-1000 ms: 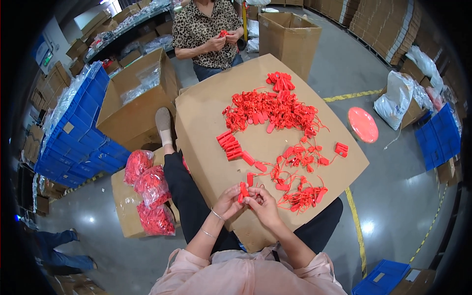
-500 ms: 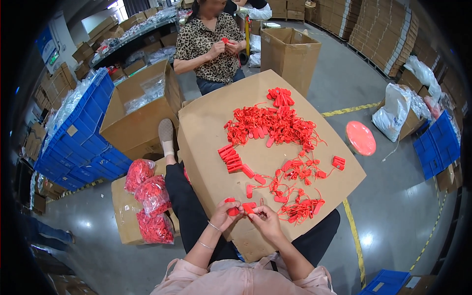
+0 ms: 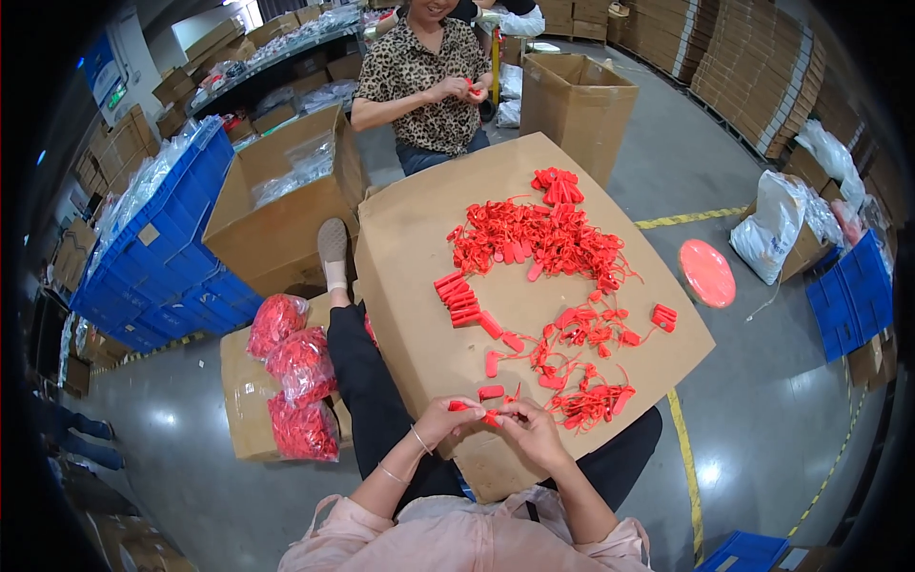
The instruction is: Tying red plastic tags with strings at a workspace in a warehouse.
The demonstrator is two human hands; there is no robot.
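Both hands meet over the near edge of a cardboard box top [image 3: 410, 276]. My left hand [image 3: 443, 421] is closed on a small red plastic piece [image 3: 459, 406]. Fingertips of my right hand [image 3: 534, 431] pinch another small red piece [image 3: 492, 418], close against the left hand's fingers. Just beyond them lies a loose red tab [image 3: 490, 392]. Ahead is a big heap of red pieces with thin cords [image 3: 543, 238], with smaller corded clusters [image 3: 591, 405] to the right. A stacked row of red pieces [image 3: 457, 299] lies left of centre. My fingers partly hide the held pieces.
Across the box a person in a leopard-print shirt [image 3: 424, 81] holds a small red piece. Bagged red pieces [image 3: 303, 367] sit on a carton at left, near an open carton [image 3: 286, 205] and blue crates [image 3: 157, 238]. A red round stool [image 3: 706, 273] stands right.
The red piece in my left hand has turned and shows less. My hands have drawn closer together. The view has shifted slightly, and the person opposite has lowered their hands a little.
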